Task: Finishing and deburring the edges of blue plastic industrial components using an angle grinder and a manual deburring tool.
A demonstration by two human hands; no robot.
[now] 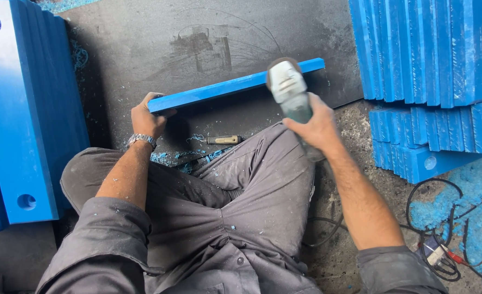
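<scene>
Blue plastic bar (235,86) gripped by left hand (147,117) (end), right hand (318,126) clamping grinder (290,90) atop it

I sit on a rough grey concrete floor (355,136), dusty and gritty. Ahead of me lies a dark, scuffed flat sheet (143,49) with faint scratch marks across it. To my left, thick blue plastic slabs with round holes (17,125) lean together on edge. To my right, more blue plastic slabs (431,49) stand stacked in rows, a lower stack (431,141) in front of them. Blue plastic shavings (475,185) cover the floor at the far right, where tangled black cables (442,218) lie. The light is soft and even, with mild shadows.
</scene>
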